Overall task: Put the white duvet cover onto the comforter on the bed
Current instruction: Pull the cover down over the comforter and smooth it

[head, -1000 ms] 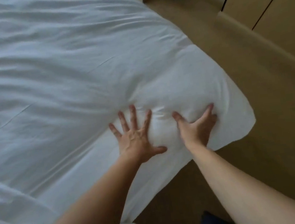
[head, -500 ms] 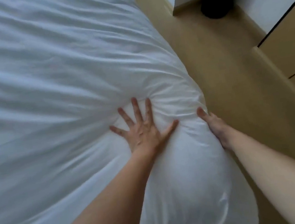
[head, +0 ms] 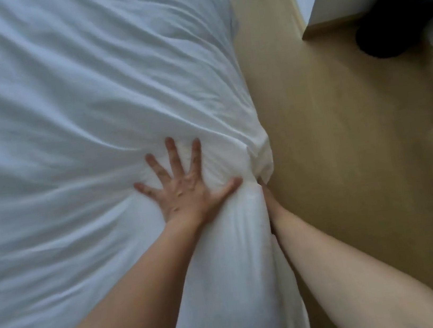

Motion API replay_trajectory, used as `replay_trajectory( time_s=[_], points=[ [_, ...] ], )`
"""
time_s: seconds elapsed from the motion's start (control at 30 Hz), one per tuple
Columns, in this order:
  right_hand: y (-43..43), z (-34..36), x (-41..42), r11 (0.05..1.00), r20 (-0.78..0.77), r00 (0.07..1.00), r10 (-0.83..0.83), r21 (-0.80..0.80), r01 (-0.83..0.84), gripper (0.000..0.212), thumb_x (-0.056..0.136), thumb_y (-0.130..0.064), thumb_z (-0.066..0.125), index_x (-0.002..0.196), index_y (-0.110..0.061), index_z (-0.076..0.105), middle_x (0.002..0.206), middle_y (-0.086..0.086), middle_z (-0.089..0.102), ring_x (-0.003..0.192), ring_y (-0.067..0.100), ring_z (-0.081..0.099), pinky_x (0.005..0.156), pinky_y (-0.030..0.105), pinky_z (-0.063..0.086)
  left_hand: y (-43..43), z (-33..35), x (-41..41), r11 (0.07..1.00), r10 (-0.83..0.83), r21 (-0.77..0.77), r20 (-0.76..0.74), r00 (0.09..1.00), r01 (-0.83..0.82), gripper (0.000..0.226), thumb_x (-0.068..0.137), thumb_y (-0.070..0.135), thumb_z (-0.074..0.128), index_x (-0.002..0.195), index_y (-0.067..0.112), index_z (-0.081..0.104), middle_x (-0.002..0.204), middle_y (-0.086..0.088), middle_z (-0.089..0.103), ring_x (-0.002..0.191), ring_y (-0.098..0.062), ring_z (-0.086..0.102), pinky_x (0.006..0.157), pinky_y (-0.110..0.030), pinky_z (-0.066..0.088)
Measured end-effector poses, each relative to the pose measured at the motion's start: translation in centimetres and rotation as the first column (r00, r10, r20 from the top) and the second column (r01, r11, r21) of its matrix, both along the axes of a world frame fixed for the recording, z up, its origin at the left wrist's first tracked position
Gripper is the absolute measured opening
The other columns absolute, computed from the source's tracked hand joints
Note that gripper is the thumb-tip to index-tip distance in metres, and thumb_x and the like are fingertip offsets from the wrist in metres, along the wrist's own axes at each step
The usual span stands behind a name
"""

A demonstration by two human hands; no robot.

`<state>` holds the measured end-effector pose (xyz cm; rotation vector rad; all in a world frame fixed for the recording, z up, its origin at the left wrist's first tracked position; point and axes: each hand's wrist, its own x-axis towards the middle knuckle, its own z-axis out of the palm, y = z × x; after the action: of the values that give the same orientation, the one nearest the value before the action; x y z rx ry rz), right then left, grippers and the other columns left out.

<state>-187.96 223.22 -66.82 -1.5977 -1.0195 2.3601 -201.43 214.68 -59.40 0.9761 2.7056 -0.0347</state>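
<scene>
- Your left hand (head: 186, 193) lies flat on the white duvet cover (head: 77, 113). Its fingers are straight and splayed wide, and the thumb stretches toward the right edge. It presses and grips nothing.
- Your right hand (head: 270, 200) is tucked against the right side of the padded bulge, above the wooden floor (head: 348, 159). Only the wrist and a little of the hand show, so I cannot tell whether its fingers are straight or pinching cloth.
- The cover is spread across the bed and fills the left and far part of the view. Folds fan out from your left hand, and a bunched knot of cloth (head: 260, 155) sits just beyond your thumb at the right edge.
- The step looks like seating the comforter into this side of the cover and flattening it. The comforter itself is hidden inside.
- To do it well, let the left palm anchor the top layer while the right hand works the padding out to the edge. Then stroke from the knot toward far and left, so the creases run out rather than pile up.
- The near part seems to overhang the floor, and a hard push to the right could slide it off.
</scene>
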Motion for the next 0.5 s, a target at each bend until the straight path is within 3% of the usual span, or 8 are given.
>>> replay_trajectory(
  time_s=[0.07, 0.1, 0.17, 0.2, 0.27, 0.33, 0.43, 0.5],
  points=[
    [2.0, 0.7, -1.7, 0.986, -0.012, 1.0, -0.025, 0.164, 0.027, 0.071, 0.093, -0.058, 0.061, 0.154, -0.033, 0.035, 0.148, 0.011, 0.052, 0.129, 0.026, 0.057, 0.104, 0.042, 0.051, 1.4, -0.1, -0.1, 0.999, 0.05, -0.003, 0.006, 0.999, -0.05, 0.116, 0.054, 0.109, 0.017, 0.149, 0.056, -0.023, 0.159, 0.007, -0.041, 0.149, -0.044, -0.027, 0.105, -0.083, -0.006],
    [2.8, 1.6, -2.4, 0.952, 0.037, 0.999, 0.039, 0.302, -0.048, 0.088, 0.082, -0.072, 0.062, 0.156, -0.042, 0.026, 0.161, 0.005, 0.034, 0.144, 0.023, 0.04, 0.117, 0.041, 0.036, 1.8, -0.1, -0.1, 0.998, 0.067, -0.013, 0.004, 0.998, -0.067, 0.114, 0.056, 0.107, 0.02, 0.149, 0.057, -0.021, 0.16, 0.008, -0.04, 0.149, -0.044, -0.026, 0.105, -0.083, -0.005],
    [4.0, 2.9, -4.1, 0.849, 0.064, 0.982, 0.176, 0.495, -0.184, 0.093, 0.074, -0.086, 0.055, 0.154, -0.048, 0.027, 0.166, -0.005, 0.024, 0.151, 0.014, 0.026, 0.12, 0.031, 0.024, 2.6, -0.3, -0.4, 0.995, 0.089, -0.034, -0.007, 0.996, -0.089, 0.105, 0.064, 0.102, 0.021, 0.15, 0.057, -0.019, 0.16, 0.009, -0.04, 0.15, -0.042, -0.025, 0.105, -0.083, -0.004],
    [4.7, 3.4, -5.0, 0.839, 0.035, 0.969, 0.243, 0.494, -0.228, 0.085, 0.077, -0.083, 0.056, 0.151, -0.046, 0.036, 0.16, -0.008, 0.038, 0.146, 0.012, 0.037, 0.117, 0.029, 0.031, 3.1, -0.4, -0.8, 0.994, 0.099, -0.049, -0.016, 0.995, -0.1, 0.099, 0.069, 0.099, 0.018, 0.151, 0.056, -0.018, 0.159, 0.009, -0.041, 0.15, -0.042, -0.025, 0.105, -0.084, -0.005],
    [6.3, 4.0, -6.3, 0.906, -0.028, 0.949, 0.316, 0.305, -0.292, 0.066, 0.086, -0.072, 0.059, 0.141, -0.035, 0.054, 0.135, -0.009, 0.064, 0.128, 0.016, 0.058, 0.106, 0.03, 0.046, 4.9, -0.5, -2.2, 0.991, 0.111, -0.076, -0.039, 0.993, -0.114, 0.091, 0.077, 0.091, 0.013, 0.153, 0.052, -0.015, 0.159, 0.008, -0.041, 0.15, -0.043, -0.025, 0.106, -0.083, -0.004],
    [8.0, 4.0, -7.1, 0.896, 0.06, 0.92, 0.387, 0.213, -0.39, 0.068, 0.091, -0.068, 0.055, 0.143, -0.025, 0.052, 0.139, 0.002, 0.061, 0.131, 0.025, 0.056, 0.109, 0.037, 0.045, 6.8, -0.7, -3.8, 0.988, 0.123, -0.089, -0.049, 0.991, -0.127, 0.089, 0.08, 0.085, 0.011, 0.157, 0.046, -0.011, 0.16, 0.007, -0.04, 0.15, -0.045, -0.022, 0.107, -0.082, -0.002],
    [11.4, 4.4, -10.3, 0.788, 0.253, 0.883, 0.396, 0.399, -0.468, 0.089, 0.091, -0.073, 0.049, 0.161, -0.036, 0.008, 0.17, 0.003, 0.007, 0.156, 0.028, 0.008, 0.125, 0.047, 0.015, 9.5, -1.0, -6.8, 0.98, 0.174, -0.084, -0.073, 0.982, -0.18, 0.095, 0.079, 0.086, 0.012, 0.158, 0.04, -0.014, 0.161, 0.005, -0.039, 0.15, -0.048, -0.019, 0.11, -0.079, -0.003],
    [14.7, 5.6, -14.4, 0.732, 0.193, 0.909, 0.371, 0.542, -0.414, 0.086, 0.092, -0.072, 0.047, 0.156, -0.05, -0.006, 0.17, -0.005, -0.009, 0.156, 0.026, -0.007, 0.125, 0.051, 0.007, 12.0, -1.3, -9.5, 0.974, 0.209, -0.068, -0.087, 0.974, -0.216, 0.094, 0.082, 0.086, 0.009, 0.158, 0.037, -0.016, 0.162, 0.004, -0.037, 0.15, -0.048, -0.018, 0.112, -0.076, -0.004]
  ],
)
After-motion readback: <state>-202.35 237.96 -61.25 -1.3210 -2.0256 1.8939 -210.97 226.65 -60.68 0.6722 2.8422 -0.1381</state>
